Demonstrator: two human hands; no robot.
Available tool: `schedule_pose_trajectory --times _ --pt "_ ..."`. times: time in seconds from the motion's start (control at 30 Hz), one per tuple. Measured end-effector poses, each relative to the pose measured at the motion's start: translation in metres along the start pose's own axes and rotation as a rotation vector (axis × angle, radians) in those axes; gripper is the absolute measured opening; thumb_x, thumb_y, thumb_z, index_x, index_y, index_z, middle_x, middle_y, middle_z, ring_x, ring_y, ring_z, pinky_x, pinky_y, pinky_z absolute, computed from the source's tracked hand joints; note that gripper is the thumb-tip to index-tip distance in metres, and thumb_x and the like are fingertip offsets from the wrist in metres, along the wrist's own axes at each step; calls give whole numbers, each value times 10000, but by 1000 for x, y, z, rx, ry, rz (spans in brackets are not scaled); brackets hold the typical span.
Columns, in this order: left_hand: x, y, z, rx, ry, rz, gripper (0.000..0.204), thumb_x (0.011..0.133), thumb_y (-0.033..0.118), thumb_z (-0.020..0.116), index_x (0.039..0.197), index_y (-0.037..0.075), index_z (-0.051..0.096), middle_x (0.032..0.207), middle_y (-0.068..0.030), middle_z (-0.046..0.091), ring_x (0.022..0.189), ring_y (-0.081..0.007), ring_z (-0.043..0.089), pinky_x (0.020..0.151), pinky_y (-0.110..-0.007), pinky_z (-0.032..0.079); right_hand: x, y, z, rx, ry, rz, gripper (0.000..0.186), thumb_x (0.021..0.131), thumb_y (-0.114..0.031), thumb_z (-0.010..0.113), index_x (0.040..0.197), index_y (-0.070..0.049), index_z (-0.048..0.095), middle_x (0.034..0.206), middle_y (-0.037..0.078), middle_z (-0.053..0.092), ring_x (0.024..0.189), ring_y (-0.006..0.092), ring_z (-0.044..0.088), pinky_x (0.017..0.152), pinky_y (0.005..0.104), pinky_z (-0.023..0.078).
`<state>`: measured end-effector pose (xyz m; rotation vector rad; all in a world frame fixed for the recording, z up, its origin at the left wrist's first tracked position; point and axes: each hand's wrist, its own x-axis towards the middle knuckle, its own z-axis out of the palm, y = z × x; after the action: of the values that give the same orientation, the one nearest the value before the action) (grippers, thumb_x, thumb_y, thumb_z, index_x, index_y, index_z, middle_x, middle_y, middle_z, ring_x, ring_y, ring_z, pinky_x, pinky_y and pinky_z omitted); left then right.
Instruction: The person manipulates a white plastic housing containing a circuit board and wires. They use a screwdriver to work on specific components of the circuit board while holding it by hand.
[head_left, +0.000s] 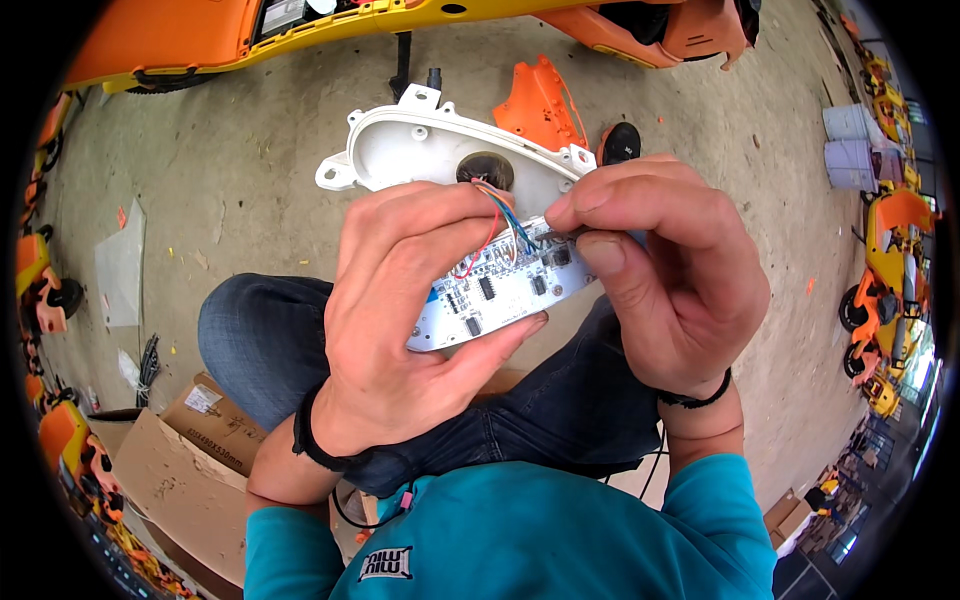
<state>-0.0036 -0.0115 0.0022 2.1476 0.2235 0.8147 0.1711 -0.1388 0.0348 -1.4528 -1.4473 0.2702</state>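
Observation:
My left hand grips a white circuit board by its left end, fingers over the top and thumb along the lower edge. Colored wires arch from the board toward a dark round part in a white plastic housing beyond my hands. My right hand is closed at the board's upper right, thumb and index finger pinched near the wire ends around something small and dark that I cannot make out.
A yellow-orange vehicle body spans the top, with a loose orange panel below it. My shoe is beyond my right hand. Cardboard boxes lie lower left. Plastic bins and several orange vehicles line the sides.

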Motion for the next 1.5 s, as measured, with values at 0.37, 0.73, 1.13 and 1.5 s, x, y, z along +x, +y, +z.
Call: schedule_pose_trajectory --times 0.37,0.73,1.13,1.5 --pt "2 3 -3 23 -30 -4 617 636 105 907 1170 -12 620 1249 -203 650 1153 -341 605 994 -441 473 2 2 -3 70 12 -14 174 938 41 653 1106 28 605 1028 165 702 934 231 683 837 338 542" --pt "-1 4 -1 46 -59 -23 613 646 132 910 1174 -19 636 1276 -203 626 1168 -343 596 1010 -441 463 3 3 -6 61 -6 -53 199 911 32 687 1104 39 640 968 153 741 886 234 679 800 338 522" --pt "3 8 4 31 -8 -35 571 650 104 920 1138 -9 646 1188 -175 694 1085 -339 622 950 -421 497 3 1 -5 65 -3 7 197 914 29 696 1103 60 650 963 148 736 890 227 671 787 315 535" --pt "1 8 5 12 -2 -53 568 655 112 919 1134 -19 644 1195 -185 694 1086 -344 625 949 -422 501 3 1 -5 72 3 6 198 899 47 696 1092 47 655 951 139 730 873 212 669 775 305 541"
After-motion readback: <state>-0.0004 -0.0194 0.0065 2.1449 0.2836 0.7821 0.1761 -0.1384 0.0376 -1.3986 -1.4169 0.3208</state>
